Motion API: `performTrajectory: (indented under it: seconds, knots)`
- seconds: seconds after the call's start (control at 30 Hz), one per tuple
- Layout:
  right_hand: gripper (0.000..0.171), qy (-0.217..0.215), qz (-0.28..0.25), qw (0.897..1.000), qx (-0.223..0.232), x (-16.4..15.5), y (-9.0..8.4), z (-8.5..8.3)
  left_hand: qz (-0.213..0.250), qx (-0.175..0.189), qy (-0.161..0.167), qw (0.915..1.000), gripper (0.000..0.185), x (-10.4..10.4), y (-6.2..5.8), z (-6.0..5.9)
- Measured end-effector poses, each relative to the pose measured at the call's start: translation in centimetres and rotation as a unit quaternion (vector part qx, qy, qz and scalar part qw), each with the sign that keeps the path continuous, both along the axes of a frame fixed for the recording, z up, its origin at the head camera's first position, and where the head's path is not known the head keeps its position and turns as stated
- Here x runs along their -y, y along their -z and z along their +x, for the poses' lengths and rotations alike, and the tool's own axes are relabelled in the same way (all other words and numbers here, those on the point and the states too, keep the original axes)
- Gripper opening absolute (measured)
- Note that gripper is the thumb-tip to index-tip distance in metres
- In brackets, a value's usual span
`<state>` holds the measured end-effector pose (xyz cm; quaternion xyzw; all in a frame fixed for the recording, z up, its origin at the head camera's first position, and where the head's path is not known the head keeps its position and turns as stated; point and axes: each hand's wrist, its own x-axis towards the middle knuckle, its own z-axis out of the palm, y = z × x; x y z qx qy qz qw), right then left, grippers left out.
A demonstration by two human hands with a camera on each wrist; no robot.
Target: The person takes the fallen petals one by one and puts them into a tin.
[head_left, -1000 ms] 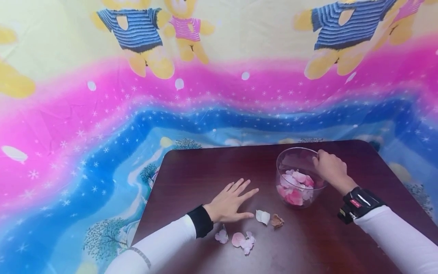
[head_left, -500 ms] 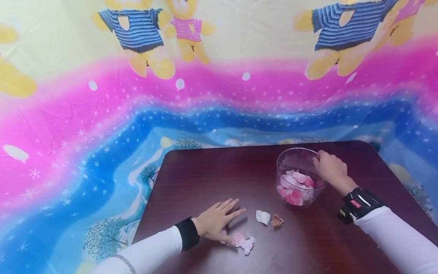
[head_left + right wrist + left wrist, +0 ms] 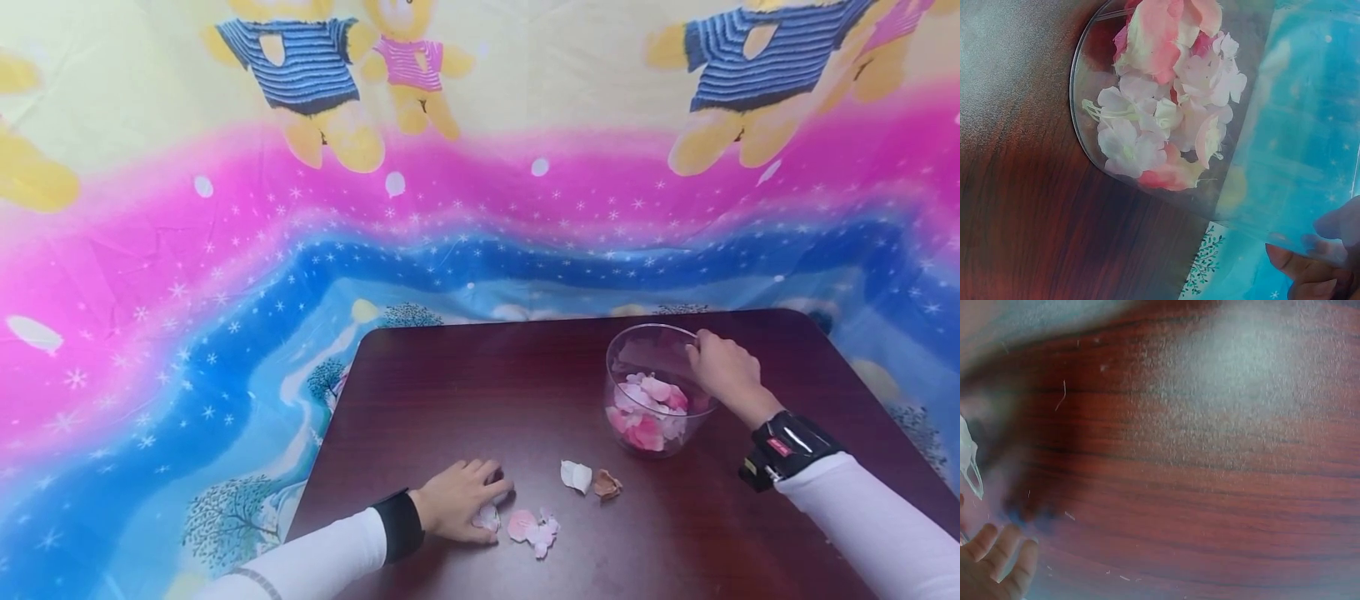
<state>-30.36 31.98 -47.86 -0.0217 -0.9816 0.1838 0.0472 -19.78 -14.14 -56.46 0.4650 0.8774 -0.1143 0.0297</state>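
Observation:
At the table's near left, my left hand [image 3: 457,502] curls its fingers round a pale pink flower [image 3: 486,517]; whether they press it firmly is hard to tell. In the left wrist view, the fingers [image 3: 1019,569] bend at the lower left corner, and a white petal with thin stamens [image 3: 969,456] shows at the edge. My right hand [image 3: 726,373] pinches the rim of a clear bowl [image 3: 621,367] that stands on the table. Pink and white petals [image 3: 1166,100] and blossoms lie heaped inside it.
Just right of my left hand lie a pink petal [image 3: 521,526] and a pale blossom [image 3: 543,533]. A white petal [image 3: 577,477] and a brown dried petal [image 3: 607,485] lie between them and the bowl. A printed cloth [image 3: 480,192] hangs behind the dark table [image 3: 450,383].
My left hand has drawn back toward the near left, and its spread fingers have curled round the pale pink flower. My right hand and the bowl have stayed put.

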Motion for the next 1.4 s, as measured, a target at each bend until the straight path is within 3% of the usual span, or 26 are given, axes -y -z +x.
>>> performTrajectory:
  seconds: [0.2,0.47,0.77,0.93,1.23,1.4]
  knots:
    - [0.028,0.0,0.001,1.0,-0.001,0.1,-0.1,0.0,0.015,0.003,0.006,0.9999,0.06,-0.1,0.1,0.3]
    - [0.028,0.0,0.001,1.0,0.0,0.0,-0.2,-0.1,0.043,0.08,-0.031,0.9954,0.041,-0.7,0.2,0.9]
    - [0.028,-0.002,0.0,1.0,0.003,0.0,0.0,0.0,0.034,0.051,-0.037,0.9974,0.017,-1.2,0.2,1.4]
    - [0.028,-0.002,0.001,1.0,0.002,0.0,0.0,0.0,0.041,0.067,-0.051,0.9956,0.016,-1.4,0.2,1.3]
    - [0.028,-0.002,-0.002,1.0,-0.002,-0.1,0.1,0.0,0.051,0.08,-0.112,0.9892,0.014,-1.9,0.1,0.9]
    - [0.027,-0.003,-0.003,1.0,-0.002,-0.1,0.2,0.1,0.07,0.078,-0.108,0.9886,0.005,-2.1,-0.2,0.3]
